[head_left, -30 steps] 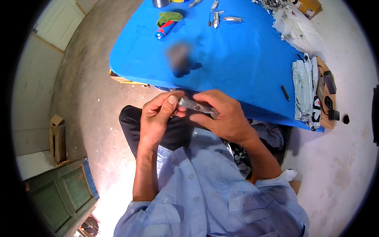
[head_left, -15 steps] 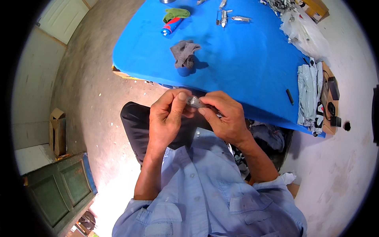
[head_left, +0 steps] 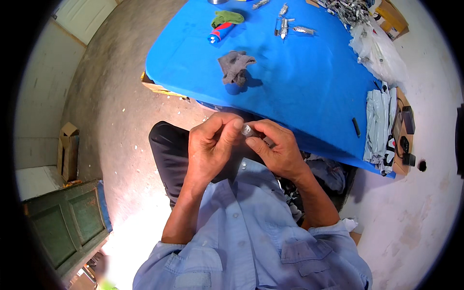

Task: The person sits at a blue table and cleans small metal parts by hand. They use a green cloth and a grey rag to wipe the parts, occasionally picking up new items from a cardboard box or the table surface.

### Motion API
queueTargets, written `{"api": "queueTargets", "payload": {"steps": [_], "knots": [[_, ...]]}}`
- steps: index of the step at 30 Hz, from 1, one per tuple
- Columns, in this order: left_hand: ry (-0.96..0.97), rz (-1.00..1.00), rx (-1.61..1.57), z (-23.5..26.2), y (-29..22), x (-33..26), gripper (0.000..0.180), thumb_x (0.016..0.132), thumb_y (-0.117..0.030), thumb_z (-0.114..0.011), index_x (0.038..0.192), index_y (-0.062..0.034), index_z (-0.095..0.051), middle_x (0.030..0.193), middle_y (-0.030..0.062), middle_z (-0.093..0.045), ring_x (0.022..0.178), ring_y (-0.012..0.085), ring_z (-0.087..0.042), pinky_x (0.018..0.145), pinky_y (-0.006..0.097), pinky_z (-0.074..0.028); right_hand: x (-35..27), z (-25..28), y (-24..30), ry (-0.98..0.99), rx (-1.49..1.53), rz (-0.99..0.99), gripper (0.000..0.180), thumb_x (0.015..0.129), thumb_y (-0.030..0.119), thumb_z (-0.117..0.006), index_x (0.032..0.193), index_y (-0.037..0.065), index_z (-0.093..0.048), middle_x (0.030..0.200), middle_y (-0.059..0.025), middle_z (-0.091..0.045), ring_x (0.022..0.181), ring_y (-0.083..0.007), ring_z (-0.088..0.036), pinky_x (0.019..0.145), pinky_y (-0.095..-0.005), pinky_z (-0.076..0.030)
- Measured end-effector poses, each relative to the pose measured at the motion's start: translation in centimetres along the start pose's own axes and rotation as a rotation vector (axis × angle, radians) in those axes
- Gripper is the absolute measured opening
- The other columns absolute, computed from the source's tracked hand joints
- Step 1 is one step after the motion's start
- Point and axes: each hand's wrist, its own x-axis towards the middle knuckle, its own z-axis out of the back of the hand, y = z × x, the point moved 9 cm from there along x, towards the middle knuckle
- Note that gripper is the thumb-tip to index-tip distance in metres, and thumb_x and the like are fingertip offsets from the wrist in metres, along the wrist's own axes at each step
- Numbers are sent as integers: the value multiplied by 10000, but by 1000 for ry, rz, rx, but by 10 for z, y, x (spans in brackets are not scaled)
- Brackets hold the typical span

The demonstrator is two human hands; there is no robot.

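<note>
A small silvery metal piece (head_left: 248, 130) sits at the fingertips of my right hand (head_left: 280, 152), above my lap and just short of the table's near edge. The right thumb and fingers pinch it, covering most of its body, so its kind does not show. Close against its left side is my left hand (head_left: 209, 147), fingers curled in and thumb pressed toward the forefinger. Whether anything is in that pinch is hidden. Beyond the hands, on the blue-covered table (head_left: 299, 82), a grey cloth (head_left: 235, 66) is draped over a blue-based object.
A green cloth (head_left: 227, 18) lies on a red-and-blue can (head_left: 220, 33). Several silvery metal pieces (head_left: 284, 29) lie farther back, near a heap of metal parts (head_left: 344, 10) and a clear plastic bag (head_left: 379, 55). At right are a black pen-like stick (head_left: 356, 127) and grey plastic bags (head_left: 376, 126).
The view has shifted slightly, moving the table things rightward. The metal piece, earlier stretched between both hands, now shows its end and rests mainly in the right fingers.
</note>
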Motion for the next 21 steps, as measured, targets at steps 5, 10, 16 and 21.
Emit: {"api": "queueTargets", "payload": {"steps": [5, 10, 16, 21], "knots": [[-12, -20, 57, -1, -4, -1, 217, 1065, -192, -676, 1058, 22, -710, 947, 59, -719, 774, 96, -668, 704, 247, -573, 0, 3, 0, -17, 2, -4, 288, 910, 58, -788, 1174, -25, -707, 1059, -130, -728, 907, -224, -694, 801, -329, -547], [-13, -66, 82, -1, -7, 0, 211, 1068, -184, -671, 1048, 22, -708, 925, 57, -717, 765, 92, -657, 694, 242, -559, 1, 5, 4, -31, -5, 75, 296, 889, 51, -803, 1160, -21, -712, 1051, -132, -734, 911, -231, -701, 792, -330, -550], [-14, -57, 46, -2, -3, 0, 194, 1061, -172, -681, 1028, 17, -711, 881, 42, -708, 757, 79, -628, 686, 239, -533, -1, 8, 6, -61, -27, 120, 301, 867, 41, -815, 1146, -11, -716, 1045, -128, -735, 888, -231, -698, 774, -332, -554], [-32, 61, -38, -9, 6, 2, 200, 1049, -184, -703, 1084, 11, -729, 907, 24, -706, 792, 69, -607, 710, 236, -512, -2, 13, -2, -50, 22, 10, 278, 898, 79, -808, 1148, 0, -713, 1025, -79, -723, 875, -153, -661, 750, -288, -520]]}}
